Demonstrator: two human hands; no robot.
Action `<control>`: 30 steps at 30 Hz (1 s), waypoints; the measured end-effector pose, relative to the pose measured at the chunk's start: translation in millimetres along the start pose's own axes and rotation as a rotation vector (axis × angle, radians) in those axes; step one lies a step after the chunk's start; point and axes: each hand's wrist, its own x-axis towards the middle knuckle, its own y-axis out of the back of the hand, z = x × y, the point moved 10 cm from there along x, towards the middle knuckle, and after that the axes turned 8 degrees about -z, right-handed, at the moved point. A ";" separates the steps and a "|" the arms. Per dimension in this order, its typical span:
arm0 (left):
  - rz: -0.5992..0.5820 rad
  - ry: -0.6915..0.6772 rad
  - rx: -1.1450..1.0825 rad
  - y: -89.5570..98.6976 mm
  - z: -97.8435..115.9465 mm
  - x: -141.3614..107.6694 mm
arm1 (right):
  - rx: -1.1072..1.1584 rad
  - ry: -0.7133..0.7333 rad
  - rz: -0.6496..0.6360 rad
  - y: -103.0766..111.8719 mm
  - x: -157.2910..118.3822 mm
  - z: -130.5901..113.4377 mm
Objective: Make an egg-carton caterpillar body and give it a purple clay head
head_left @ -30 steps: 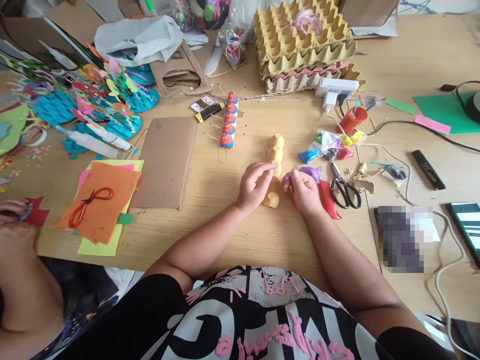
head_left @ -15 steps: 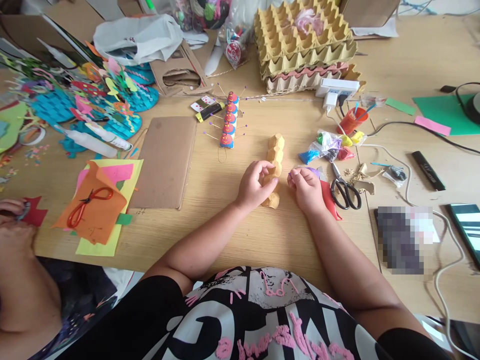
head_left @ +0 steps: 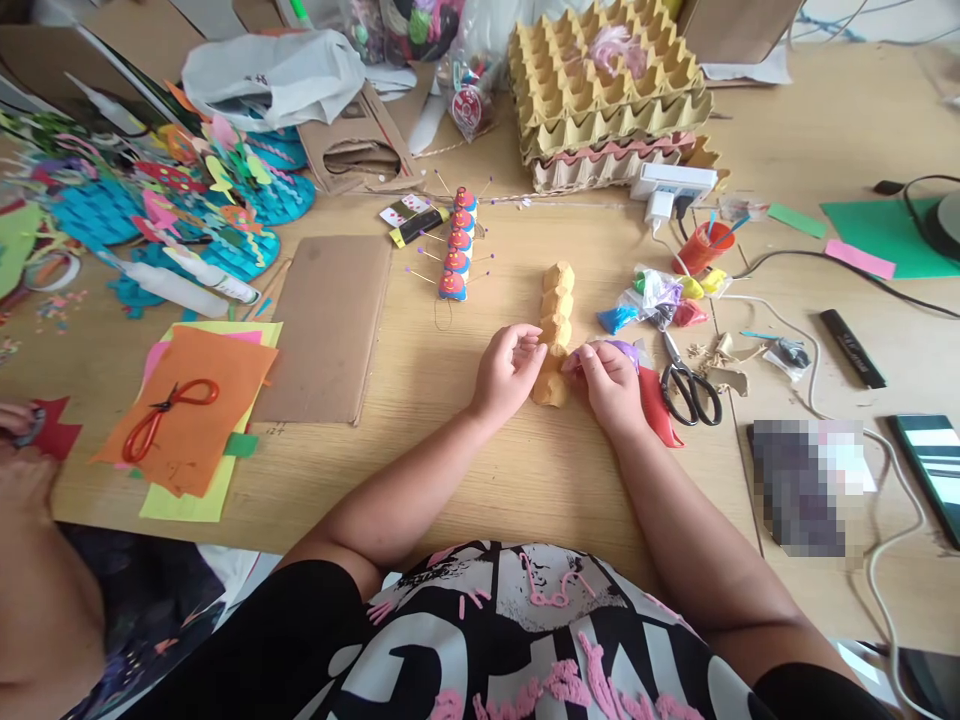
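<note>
A tan strip of egg-carton cups (head_left: 556,305) stretches away from me on the table, its near end between my hands. At its left side is my left hand (head_left: 508,378), fingers loosely curved and thumb apart, holding nothing I can see. My right hand (head_left: 611,388) is on the strip's right, thumb and forefinger pinched on a small purplish piece, mostly hidden by the fingertips. Partly behind that hand lie a purple packet (head_left: 627,349) and a red packet (head_left: 660,412). Farther off stands a painted carton caterpillar (head_left: 457,245) with red faces and purple-tipped sticks.
Black-handled scissors (head_left: 690,390) and clay packets (head_left: 652,298) lie right of my hands. A cardboard sheet (head_left: 330,330) and orange felt (head_left: 199,440) with red-handled scissors are left. Stacked egg trays (head_left: 611,110) stand behind. Another person's hand (head_left: 26,460) is at far left.
My left thumb has come off the strip, to its left side. My right hand has moved slightly left, its fingertips now against or just over the strip's right edge.
</note>
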 end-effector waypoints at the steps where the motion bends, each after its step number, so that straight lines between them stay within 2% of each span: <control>1: -0.016 -0.010 0.019 -0.2 3.6 -0.7 | -0.004 0.004 0.009 1.3 0.6 1.2; 5: -0.202 -0.097 0.122 -13.1 21.4 -4.6 | 0.017 -0.011 0.005 3.1 3.0 10.5; 9: -0.341 -0.324 0.304 -28.5 44.4 -14.0 | -0.005 -0.007 0.013 5.1 3.3 12.5; 11: -0.322 -0.376 0.372 -29.3 46.5 -15.6 | -0.006 0.001 0.021 6.0 3.1 11.5; 15: -0.226 -0.295 0.348 -19.7 32.3 -9.1 | 0.027 0.008 0.016 5.0 3.3 12.0; 23: -0.262 -0.229 0.341 -22.5 19.9 -4.5 | -0.050 -0.003 0.043 8.6 2.7 12.3; 27: -0.219 -0.229 0.283 -17.8 23.4 -4.2 | -0.119 0.029 0.038 8.9 1.1 3.4; 30: -0.146 -0.296 0.280 -9.6 36.4 -4.7 | -0.146 0.070 0.015 5.9 -0.3 -5.7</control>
